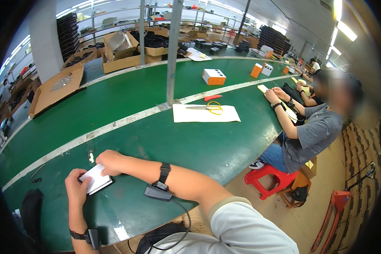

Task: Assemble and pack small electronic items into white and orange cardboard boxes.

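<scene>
A small white rectangular item (97,179), flat like a thin box or a folded booklet, is held between my hands over the near left of the green table. My left hand (76,186) grips its left edge, with the thumb on its top face. From above, my right hand (110,162) is closed on its upper right side, the fingers partly hidden behind it. A dark edge shows along its lower right side. Just beyond my right hand lies a small white scrap (91,157). A thin dark tool (37,173) rests left of my left hand.
Yellow-handled scissors (215,108) lie on a white sheet (190,115), beside a red cutter (213,97). Orange-and-white boxes (214,77) stand on the green belt. A metal post (173,55) rises mid-table. At right, a co-worker (315,127) sits on a red stool (269,182).
</scene>
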Action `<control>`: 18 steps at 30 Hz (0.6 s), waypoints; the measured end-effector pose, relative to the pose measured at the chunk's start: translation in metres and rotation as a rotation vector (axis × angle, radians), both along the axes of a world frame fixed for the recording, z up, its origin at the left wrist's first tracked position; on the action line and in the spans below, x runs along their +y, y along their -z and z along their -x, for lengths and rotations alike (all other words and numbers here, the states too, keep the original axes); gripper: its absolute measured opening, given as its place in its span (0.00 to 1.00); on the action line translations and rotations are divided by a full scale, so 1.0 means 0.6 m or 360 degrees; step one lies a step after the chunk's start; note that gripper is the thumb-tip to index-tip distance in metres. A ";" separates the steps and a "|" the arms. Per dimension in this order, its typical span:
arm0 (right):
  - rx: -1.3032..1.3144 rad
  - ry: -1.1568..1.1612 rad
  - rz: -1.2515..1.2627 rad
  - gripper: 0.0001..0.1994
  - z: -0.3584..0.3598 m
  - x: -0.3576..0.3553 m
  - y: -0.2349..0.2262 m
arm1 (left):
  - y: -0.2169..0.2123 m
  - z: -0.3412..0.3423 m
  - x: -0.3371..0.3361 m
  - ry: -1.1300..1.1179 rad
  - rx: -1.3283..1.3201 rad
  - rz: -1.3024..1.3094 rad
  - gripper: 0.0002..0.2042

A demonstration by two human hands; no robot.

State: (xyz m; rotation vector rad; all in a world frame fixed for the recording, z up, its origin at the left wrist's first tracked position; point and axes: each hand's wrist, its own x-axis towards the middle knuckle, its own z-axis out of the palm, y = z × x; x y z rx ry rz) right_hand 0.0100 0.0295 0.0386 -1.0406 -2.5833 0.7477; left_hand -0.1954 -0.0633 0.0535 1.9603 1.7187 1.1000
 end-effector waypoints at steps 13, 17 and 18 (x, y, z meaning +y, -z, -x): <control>0.0070 0.0040 0.0116 0.17 -0.036 0.009 0.000 | 0.008 -0.004 0.016 0.0012 -0.0085 0.0074 0.10; 0.0015 0.0063 0.0131 0.16 -0.029 0.000 -0.019 | 0.004 0.002 0.009 -0.0027 -0.0104 0.0091 0.10; 0.0011 0.0059 0.0131 0.16 -0.028 -0.001 -0.021 | 0.005 0.002 0.009 -0.0033 -0.0122 0.0082 0.10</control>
